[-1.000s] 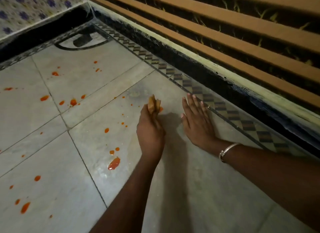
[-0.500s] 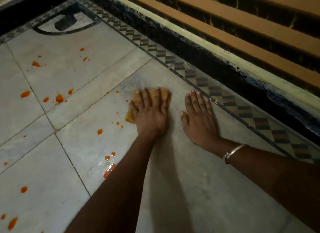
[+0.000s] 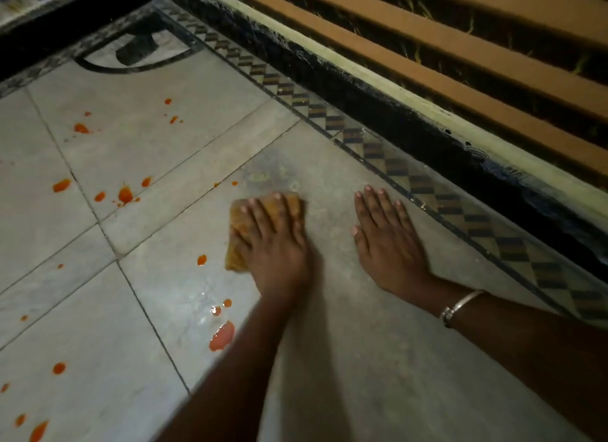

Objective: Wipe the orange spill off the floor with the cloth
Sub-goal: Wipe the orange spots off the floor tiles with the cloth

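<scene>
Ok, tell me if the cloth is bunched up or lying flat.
Flat: the cloth lies on the floor under the spread left hand.

floor [image 3: 98, 310]: pale grey marble tiles, thin dark joints | patterned border strip [image 3: 411, 175]: dark zigzag checks, along the floor's far-right edge | black skirting [image 3: 378, 112]: just beyond the border strip | wooden slats [image 3: 460, 46]: brown, parallel, above the skirting | light: dim, glossy sheen on tiles

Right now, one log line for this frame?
left hand: flat on cloth, pressing floor | right hand: flat, bracing | orange drops: many remain
</scene>
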The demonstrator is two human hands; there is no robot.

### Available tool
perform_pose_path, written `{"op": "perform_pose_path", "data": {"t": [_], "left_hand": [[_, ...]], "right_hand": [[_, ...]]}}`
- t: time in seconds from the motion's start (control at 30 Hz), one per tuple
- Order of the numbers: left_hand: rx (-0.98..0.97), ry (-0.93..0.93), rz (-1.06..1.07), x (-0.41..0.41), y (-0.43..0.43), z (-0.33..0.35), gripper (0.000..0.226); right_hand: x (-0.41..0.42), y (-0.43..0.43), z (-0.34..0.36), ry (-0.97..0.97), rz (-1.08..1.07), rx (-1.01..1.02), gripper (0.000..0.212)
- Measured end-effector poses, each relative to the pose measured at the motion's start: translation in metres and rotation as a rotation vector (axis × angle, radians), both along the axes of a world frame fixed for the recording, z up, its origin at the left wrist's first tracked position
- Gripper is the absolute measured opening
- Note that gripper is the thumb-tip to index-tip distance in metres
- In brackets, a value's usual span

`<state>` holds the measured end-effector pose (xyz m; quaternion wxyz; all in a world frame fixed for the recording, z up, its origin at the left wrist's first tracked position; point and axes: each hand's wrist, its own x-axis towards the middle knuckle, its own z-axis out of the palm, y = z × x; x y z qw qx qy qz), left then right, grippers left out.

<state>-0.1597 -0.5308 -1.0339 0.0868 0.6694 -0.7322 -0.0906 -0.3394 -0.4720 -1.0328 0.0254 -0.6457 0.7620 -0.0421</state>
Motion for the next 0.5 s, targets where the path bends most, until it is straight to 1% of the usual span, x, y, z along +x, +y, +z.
{"op": "perform_pose_path", "data": {"t": [0.03, 0.1, 0.17, 0.2, 0.27, 0.3, 0.37, 0.4, 0.43, 0.5], "left_hand": [[-0.001, 0.034, -0.059, -0.014, 0.021, -0.003, 0.064], [0.013, 0.033, -0.268, -0.044, 0.033, -0.005, 0.065], [0.041, 0.011, -0.409, -0.056, -0.011, 0.004, 0.066], [0.055, -0.012, -0.407, -0.053, -0.039, 0.010, 0.065], [0.068, -0.040, -0.214, -0.025, -0.077, 0.012, 0.063], [0.070, -0.029, -0.093, -0.008, -0.080, 0.009, 0.063], [0.037, 0.005, 0.080, 0.005, -0.049, 0.002, 0.064], [0.016, 0.043, 0.090, 0.001, -0.023, 0.002, 0.064], [0.015, 0.066, 0.038, -0.008, -0.001, 0.000, 0.066], [0.045, 0.053, -0.167, -0.022, 0.012, -0.003, 0.070]], "right_hand": [[0.000, 0.000, 0.000, 0.003, -0.003, 0.005, 0.064], [0.000, 0.001, 0.002, 0.017, 0.004, 0.025, 0.065], [0.001, 0.001, 0.000, 0.015, 0.028, 0.027, 0.066], [-0.001, 0.000, 0.001, -0.004, 0.022, 0.024, 0.066], [-0.004, 0.001, 0.002, -0.034, 0.019, 0.023, 0.064], [-0.004, 0.002, 0.003, -0.038, 0.016, 0.025, 0.063], [0.001, 0.004, 0.007, -0.040, 0.013, 0.024, 0.063], [0.008, 0.003, 0.008, -0.047, 0.018, 0.017, 0.063], [0.017, 0.001, 0.010, -0.057, 0.030, 0.003, 0.064], [0.037, -0.004, 0.008, -0.077, 0.020, -0.010, 0.062]]}}
